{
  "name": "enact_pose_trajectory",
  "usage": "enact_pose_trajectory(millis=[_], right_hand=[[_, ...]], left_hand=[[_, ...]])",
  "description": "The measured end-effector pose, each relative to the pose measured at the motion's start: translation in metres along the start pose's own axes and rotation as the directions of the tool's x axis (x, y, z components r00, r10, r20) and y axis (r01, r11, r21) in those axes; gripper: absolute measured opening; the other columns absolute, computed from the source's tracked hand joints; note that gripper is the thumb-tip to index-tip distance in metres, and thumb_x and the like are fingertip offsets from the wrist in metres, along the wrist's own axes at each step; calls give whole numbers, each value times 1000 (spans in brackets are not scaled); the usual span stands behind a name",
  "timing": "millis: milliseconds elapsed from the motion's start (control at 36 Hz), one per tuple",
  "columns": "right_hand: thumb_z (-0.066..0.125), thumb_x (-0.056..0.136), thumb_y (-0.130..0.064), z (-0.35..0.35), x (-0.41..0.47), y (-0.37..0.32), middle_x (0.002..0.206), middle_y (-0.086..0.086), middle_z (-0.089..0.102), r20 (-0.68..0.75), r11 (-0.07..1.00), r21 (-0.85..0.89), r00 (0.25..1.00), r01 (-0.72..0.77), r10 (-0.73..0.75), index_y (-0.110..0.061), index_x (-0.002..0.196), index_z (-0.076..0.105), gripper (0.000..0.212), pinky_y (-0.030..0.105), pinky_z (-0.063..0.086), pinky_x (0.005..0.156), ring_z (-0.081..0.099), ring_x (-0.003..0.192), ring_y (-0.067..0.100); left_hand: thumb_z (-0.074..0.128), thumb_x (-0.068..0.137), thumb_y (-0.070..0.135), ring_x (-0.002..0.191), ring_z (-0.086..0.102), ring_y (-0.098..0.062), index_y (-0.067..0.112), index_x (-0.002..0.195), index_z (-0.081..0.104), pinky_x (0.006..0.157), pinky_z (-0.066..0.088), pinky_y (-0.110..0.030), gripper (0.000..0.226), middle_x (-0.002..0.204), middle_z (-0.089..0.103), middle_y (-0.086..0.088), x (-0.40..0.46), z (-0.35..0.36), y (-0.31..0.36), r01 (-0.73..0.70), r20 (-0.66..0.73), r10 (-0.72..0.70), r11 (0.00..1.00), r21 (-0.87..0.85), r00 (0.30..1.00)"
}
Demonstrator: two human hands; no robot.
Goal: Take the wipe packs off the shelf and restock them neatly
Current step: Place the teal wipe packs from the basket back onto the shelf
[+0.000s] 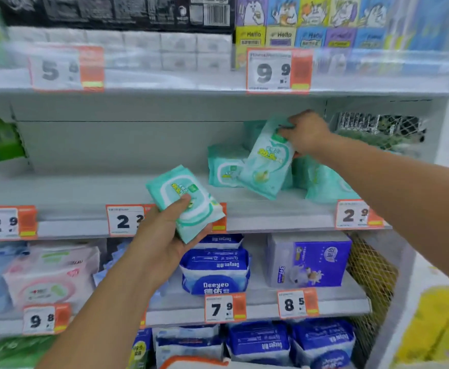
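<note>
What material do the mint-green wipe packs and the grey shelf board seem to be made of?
Mint-green wipe packs: probably soft plastic film, slightly glossy; the held pack in the left hand shows crimped ends and wrinkles. Grey shelf board: likely painted metal, smooth and matte, though blur leaves this uncertain.

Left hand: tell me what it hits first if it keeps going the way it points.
Probably the shelf edge with its price tag; the left hand, holding a wipe pack, points up and forward. Depth is unclear.
</note>
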State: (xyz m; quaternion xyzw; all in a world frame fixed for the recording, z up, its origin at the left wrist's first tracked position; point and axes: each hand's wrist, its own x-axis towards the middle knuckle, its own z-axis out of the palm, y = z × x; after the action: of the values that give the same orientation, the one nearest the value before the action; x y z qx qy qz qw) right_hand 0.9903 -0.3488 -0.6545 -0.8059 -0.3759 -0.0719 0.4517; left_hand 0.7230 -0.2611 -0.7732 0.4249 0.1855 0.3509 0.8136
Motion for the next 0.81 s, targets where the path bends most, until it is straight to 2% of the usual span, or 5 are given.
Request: enact_pose_trajectory(millis=[83,194,306,389,806], right_hand=[[57,100,-23,1,25,-2,127,18,63,109,896,-413,985,165,-131,-1,119,66,31,33,48,96,60,115,35],[56,92,-6,18,35,6,134,18,54,173,708,-672,975,219,-137,-9,136,52,45,35,45,100,53,121,37],[63,83,-18,35,18,9,161,7,14,204,665,-704,968,248,-145,-33,156,12,90,62,30,112,12,148,38],[69,78,-27,47,0,12,166,-2,-7,366,507,-748,904,428,-223,-43,155,10,98,69,13,116,-9,152,34],[54,83,11,51,-1,50,166,-3,-9,393,403,-799,895,445,-210,-26,158,10,94,49,34,113,2,151,39]], left_hand=[[61,93,11,97,73,-27,15,125,58,66,62,-36,32,112,74,-8,8,5,0,-42,40,41,999,18,998],[65,90,8,94,74,-28,15,127,56,65,62,-37,38,113,73,-7,18,11,-4,-133,-4,134,987,87,991],[67,89,9,93,74,-27,15,125,56,65,62,-37,38,112,73,-6,19,17,-11,-198,-60,204,976,92,977],[67,90,8,92,74,-26,16,124,56,64,61,-37,37,111,73,-5,16,21,-14,-215,-63,221,973,85,973],[65,91,9,93,74,-26,14,123,58,68,62,-39,33,109,75,-4,10,24,-15,-177,-36,179,983,51,983]])
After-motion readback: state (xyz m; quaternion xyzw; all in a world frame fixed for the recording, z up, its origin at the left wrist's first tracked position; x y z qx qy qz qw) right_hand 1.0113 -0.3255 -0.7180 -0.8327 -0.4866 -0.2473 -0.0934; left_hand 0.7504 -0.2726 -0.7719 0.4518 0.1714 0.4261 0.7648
